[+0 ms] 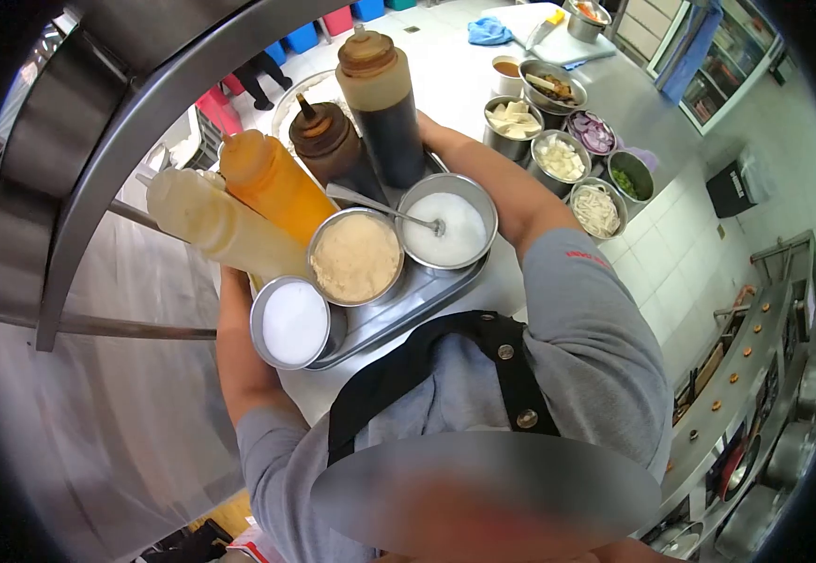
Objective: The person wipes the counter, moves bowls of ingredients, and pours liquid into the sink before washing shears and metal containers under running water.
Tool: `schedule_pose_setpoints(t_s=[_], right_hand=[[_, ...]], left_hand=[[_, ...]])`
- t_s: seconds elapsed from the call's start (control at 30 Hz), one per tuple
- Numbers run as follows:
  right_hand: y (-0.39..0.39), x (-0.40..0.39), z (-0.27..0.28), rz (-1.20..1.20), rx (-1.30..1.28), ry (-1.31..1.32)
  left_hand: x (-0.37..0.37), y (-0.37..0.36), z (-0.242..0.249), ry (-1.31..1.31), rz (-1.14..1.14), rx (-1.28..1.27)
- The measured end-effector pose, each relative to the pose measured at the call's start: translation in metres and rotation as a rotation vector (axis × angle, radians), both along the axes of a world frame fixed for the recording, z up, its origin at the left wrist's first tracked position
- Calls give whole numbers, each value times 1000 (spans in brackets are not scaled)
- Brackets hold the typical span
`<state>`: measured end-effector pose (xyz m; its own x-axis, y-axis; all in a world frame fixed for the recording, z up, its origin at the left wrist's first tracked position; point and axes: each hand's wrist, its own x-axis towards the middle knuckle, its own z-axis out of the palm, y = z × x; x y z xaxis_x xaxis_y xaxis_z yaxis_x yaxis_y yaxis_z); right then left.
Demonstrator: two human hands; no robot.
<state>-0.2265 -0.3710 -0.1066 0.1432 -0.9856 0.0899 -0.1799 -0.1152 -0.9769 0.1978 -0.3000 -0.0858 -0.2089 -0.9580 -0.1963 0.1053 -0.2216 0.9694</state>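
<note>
A metal tray lies between my forearms, in front of my chest. On it stand squeeze bottles: a pale one, an orange one, a dark brown one and a tall one with dark liquid. Closer to me are metal containers of white granules, beige powder and more white granules with a spoon in it. My right hand reaches behind the tall bottle, its fingers hidden. My left forearm passes behind the pale bottle, which hides that hand.
Metal pots of cut vegetables stand at the right on the steel table, including purple onion and chopped greens. A blue cloth and a white board are farther back. Curved-looking steel shelving rises at left; a stove is at right.
</note>
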Motion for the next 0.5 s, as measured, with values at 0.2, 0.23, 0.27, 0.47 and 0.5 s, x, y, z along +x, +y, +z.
schedule_pose_setpoints(t_s=[0.2,0.23,0.27,0.47,0.5], right_hand=[[-8,-6,-3,-84,-89,93],[-7,-10,1,-135,-114,147],[-4,-16,3,-204,-145,194],[100,-65,98,-293,-13,-103],[130,-71,116,-259,-19,-207]], left_hand=[[2,12,5,-52,-4,-12],[6,20,4,-63,-8,-21],[10,28,4,-80,-13,-33],[37,121,44,-503,36,-290],[25,145,61,-313,256,-242]])
